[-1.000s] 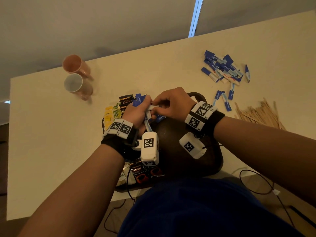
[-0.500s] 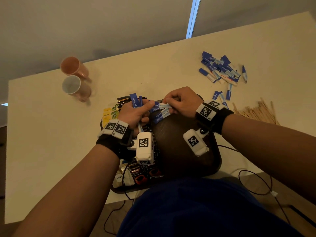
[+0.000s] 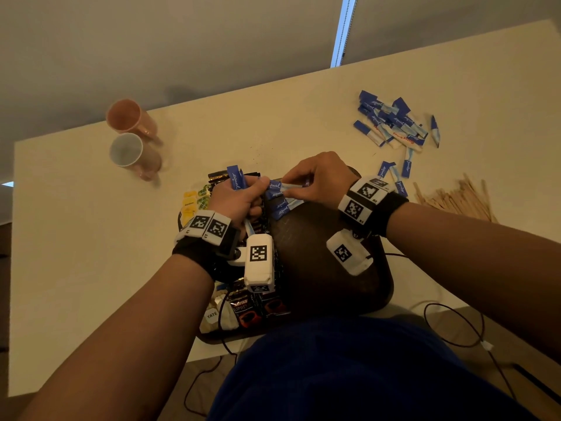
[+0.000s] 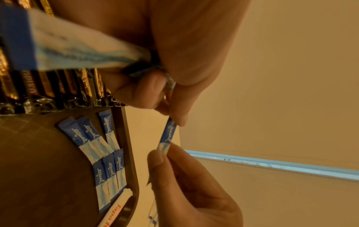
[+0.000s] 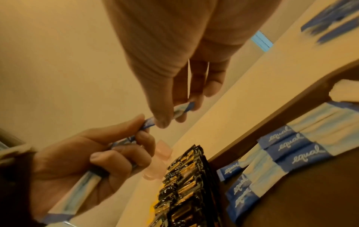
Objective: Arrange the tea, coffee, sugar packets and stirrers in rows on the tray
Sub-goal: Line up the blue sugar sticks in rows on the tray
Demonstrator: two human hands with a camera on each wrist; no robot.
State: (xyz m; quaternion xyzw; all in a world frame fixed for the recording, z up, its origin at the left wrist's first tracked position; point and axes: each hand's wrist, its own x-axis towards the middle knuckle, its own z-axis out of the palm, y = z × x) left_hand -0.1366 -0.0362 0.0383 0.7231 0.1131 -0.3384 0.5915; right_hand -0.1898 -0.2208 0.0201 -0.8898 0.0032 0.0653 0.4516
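My left hand [image 3: 258,185] grips a bundle of blue-and-white sugar packets [image 4: 68,50] over the far left of the dark brown tray [image 3: 334,293]. One sugar packet [image 4: 168,133] stretches from the left fingertips to my right hand [image 3: 288,185], whose thumb and forefinger pinch its white end. In the right wrist view the same packet [image 5: 182,109] is seen from the other side. Several sugar packets [image 3: 280,205] lie side by side at the tray's far edge. Black coffee sachets [image 3: 258,308] and yellow tea packets [image 3: 191,203] lie on the tray's left side, partly hidden by my left arm.
A loose pile of sugar packets [image 3: 391,121] lies on the table at the far right, with a few stray ones nearer the tray. Wooden stirrers [image 3: 455,199] are heaped to the right of my right wrist. Two pink cups [image 3: 133,153] lie at the far left.
Both hands have stayed together over the tray's far edge. The single packet now shows drawn out of the left hand's bundle toward the right hand.
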